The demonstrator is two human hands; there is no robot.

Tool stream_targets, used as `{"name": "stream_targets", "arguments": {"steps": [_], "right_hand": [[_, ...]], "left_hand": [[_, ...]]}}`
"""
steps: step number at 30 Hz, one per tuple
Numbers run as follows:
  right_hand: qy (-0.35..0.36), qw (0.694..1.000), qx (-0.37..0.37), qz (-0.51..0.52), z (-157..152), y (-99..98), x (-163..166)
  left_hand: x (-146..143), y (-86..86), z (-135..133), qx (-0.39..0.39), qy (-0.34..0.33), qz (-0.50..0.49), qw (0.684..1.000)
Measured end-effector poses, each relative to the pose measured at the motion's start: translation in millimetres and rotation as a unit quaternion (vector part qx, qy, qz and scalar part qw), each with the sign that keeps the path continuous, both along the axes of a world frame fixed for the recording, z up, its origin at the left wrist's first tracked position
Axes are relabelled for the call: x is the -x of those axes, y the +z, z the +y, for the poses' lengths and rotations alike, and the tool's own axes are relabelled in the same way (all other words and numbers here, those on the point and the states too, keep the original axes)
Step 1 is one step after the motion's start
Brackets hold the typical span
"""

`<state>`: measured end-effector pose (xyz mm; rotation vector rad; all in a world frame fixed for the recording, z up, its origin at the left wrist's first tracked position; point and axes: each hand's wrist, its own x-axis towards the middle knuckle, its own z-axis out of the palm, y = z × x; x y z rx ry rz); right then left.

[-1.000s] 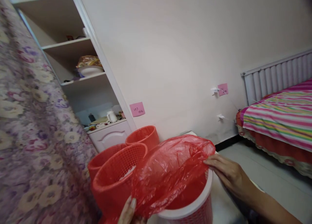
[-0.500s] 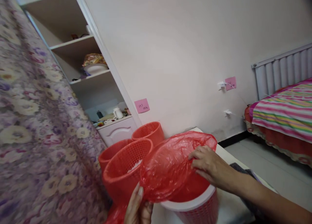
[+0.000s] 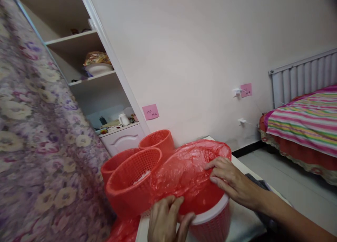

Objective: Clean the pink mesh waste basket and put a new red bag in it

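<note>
Altogether two hands (image 3: 165,221) (image 3: 233,180) on one bag (image 3: 181,164), four basket rims (image 3: 118,193) (one white).

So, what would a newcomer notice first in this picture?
Probably the red bag at the mouth of the white-rimmed basket, with the left hand and right hand at it. Then the red baskets beside it and the floral curtain filling the left edge. The striped bedcover shows at far right.

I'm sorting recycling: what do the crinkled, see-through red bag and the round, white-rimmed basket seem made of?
The crinkled, see-through red bag: probably thin plastic film, glossy, since light glints along its creases.
The round, white-rimmed basket: likely stiff plastic with a smooth, satiny rim; the evenly perforated wall suggests moulding. Exact plastics unclear.
</note>
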<state>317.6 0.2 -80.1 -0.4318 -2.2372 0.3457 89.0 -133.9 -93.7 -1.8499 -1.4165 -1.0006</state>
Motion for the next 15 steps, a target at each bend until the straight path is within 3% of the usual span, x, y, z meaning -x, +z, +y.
{"name": "stream_targets", "arguments": {"steps": [3,6,11,13,15], "right_hand": [[-0.005,1.0,0.013,0.005,-2,-0.8,0],[-0.008,0.999,0.032,0.009,-3,-2.2,-1],[-0.006,0.998,0.06,0.026,-5,-0.6,-2],[-0.006,0.996,0.078,0.036,-5,1.1,-2],[-0.007,0.994,0.098,0.046,-5,2.3,-1]], "left_hand": [[2,7.8,9,0.014,0.048,0.101,0.994],[1,9.2,12,0.046,0.098,0.071,0.992],[-2,12.5,12,0.035,-0.022,0.033,0.999],[-6,17.0,15,0.034,-0.014,0.064,0.997],[-13,21.8,21,0.039,0.037,0.113,0.992]]}}
